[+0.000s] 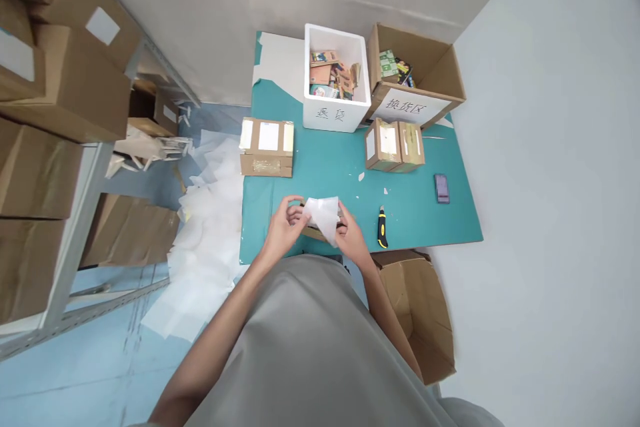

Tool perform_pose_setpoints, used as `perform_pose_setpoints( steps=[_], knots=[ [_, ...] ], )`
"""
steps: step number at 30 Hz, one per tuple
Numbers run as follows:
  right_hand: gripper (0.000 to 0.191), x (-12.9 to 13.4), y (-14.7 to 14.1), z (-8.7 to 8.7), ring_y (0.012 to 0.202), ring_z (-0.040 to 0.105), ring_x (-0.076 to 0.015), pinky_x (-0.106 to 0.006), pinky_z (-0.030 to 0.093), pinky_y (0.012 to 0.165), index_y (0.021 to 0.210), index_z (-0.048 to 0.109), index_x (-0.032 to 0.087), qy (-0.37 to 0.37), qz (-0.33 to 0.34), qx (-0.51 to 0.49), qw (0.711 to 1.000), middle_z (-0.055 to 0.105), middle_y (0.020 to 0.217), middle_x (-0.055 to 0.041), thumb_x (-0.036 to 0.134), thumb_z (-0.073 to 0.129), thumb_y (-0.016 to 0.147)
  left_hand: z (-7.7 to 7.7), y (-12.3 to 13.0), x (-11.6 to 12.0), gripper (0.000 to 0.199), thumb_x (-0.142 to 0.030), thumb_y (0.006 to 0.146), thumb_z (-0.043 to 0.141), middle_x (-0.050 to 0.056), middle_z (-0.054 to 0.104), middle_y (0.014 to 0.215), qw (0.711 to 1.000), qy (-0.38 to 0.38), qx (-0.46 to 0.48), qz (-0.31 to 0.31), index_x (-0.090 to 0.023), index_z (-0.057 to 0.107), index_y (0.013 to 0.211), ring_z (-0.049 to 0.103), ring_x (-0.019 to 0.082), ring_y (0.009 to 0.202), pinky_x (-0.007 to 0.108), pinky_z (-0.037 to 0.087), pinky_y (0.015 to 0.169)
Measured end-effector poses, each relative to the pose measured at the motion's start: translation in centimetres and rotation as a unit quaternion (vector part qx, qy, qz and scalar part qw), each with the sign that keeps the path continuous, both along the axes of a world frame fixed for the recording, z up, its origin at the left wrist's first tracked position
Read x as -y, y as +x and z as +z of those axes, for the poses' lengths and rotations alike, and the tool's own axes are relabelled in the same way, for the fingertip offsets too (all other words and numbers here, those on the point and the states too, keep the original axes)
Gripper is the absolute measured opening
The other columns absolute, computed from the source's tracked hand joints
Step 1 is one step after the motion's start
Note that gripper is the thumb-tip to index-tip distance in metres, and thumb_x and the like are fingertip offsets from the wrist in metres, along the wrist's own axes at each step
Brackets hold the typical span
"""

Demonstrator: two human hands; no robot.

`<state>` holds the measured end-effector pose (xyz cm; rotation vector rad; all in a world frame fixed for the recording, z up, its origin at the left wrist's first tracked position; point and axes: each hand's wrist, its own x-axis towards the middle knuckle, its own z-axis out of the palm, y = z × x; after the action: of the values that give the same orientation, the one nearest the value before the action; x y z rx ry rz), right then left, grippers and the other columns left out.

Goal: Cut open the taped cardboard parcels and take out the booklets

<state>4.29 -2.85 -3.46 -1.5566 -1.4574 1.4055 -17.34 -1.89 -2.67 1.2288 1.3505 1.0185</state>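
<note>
Between my two hands is a piece of white translucent packing foam (325, 215), folded and creased. My left hand (284, 230) pinches its left edge between thumb and fingers. On its right side my right hand (350, 235) grips the foam too. Beneath it a brown cardboard box (314, 233) shows in part at the front edge of the table; the foam and my hands hide most of it. A black and yellow utility knife (382, 227) lies on the table to the right of my right hand.
On the green table (330, 160) stand a taped box (267, 147), two small boxes (395, 145), a white foam bin (330, 119), an open carton (417, 97) and a phone (442, 188). Foam sheets (205, 233) pile up at left, beside shelves (100, 187). An open carton (420, 313) sits below right.
</note>
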Motion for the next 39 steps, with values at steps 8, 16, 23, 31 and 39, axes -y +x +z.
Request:
perform_pose_setpoints(
  steps=[8, 16, 23, 31, 39],
  knots=[
    [0.037, -2.9, -10.2, 2.0, 0.115, 0.075, -0.0262, -0.039, 0.059, 0.104, 0.128, 0.072, 0.023, 0.091, 0.128, -0.045, 0.987, 0.078, 0.124, -0.0084, 0.025, 0.068, 0.091, 1.8, -5.1, 3.3, 0.015, -0.029, 0.094, 0.063, 0.007, 0.073, 0.133, 0.967, 0.091, -0.23, 0.062, -0.026, 0.073, 0.106, 0.063, 0.03, 0.13, 0.051, 0.049, 0.116],
    [0.024, -2.7, -6.0, 0.8, 0.097, 0.078, -0.0197, -0.031, 0.061, 0.089, 0.113, 0.074, 0.022, 0.045, 0.093, -0.038, 0.994, 0.081, 0.105, -0.0062, 0.039, 0.061, 0.103, -6.0, -21.8, 2.7, 0.034, -0.009, 0.086, 0.055, 0.013, 0.068, 0.124, 0.857, 0.022, -0.418, 0.3, -0.016, 0.071, 0.116, 0.065, 0.029, 0.116, 0.044, 0.05, 0.108],
    [0.029, 0.3, 2.2, -1.3, 0.112, 0.075, -0.0245, -0.035, 0.055, 0.102, 0.114, 0.078, 0.021, 0.038, 0.084, 0.215, 0.972, 0.081, 0.12, -0.0091, 0.026, 0.05, 0.106, -6.9, -21.8, 0.2, 0.056, -0.024, 0.083, 0.073, 0.021, 0.063, 0.142, 0.877, -0.042, -0.392, 0.275, -0.007, 0.058, 0.135, 0.06, 0.037, 0.132, 0.055, 0.046, 0.116],
    [0.038, 2.0, 2.2, -2.3, 0.126, 0.069, -0.0256, -0.033, 0.051, 0.106, 0.13, 0.075, 0.019, 0.014, 0.168, 0.299, 0.939, 0.073, 0.139, -0.0123, 0.017, 0.044, 0.108, -3.4, -1.0, 0.1, 0.032, -0.038, 0.104, 0.051, 0.008, 0.081, 0.113, 0.955, 0.056, -0.234, -0.171, -0.024, 0.08, 0.108, 0.074, 0.027, 0.11, 0.04, 0.057, 0.102],
    [0.052, 0.3, 0.2, -3.8, 0.134, 0.064, -0.0295, -0.035, 0.05, 0.109, 0.155, 0.057, 0.019, -0.011, 0.201, 0.37, 0.907, 0.063, 0.155, -0.0136, 0.015, 0.052, 0.103, -6.2, 1.9, 2.0, 0.037, -0.014, 0.101, 0.047, 0.015, 0.078, 0.115, 0.874, 0.036, -0.357, -0.327, -0.02, 0.08, 0.118, 0.07, 0.031, 0.11, 0.042, 0.056, 0.099]
  ],
)
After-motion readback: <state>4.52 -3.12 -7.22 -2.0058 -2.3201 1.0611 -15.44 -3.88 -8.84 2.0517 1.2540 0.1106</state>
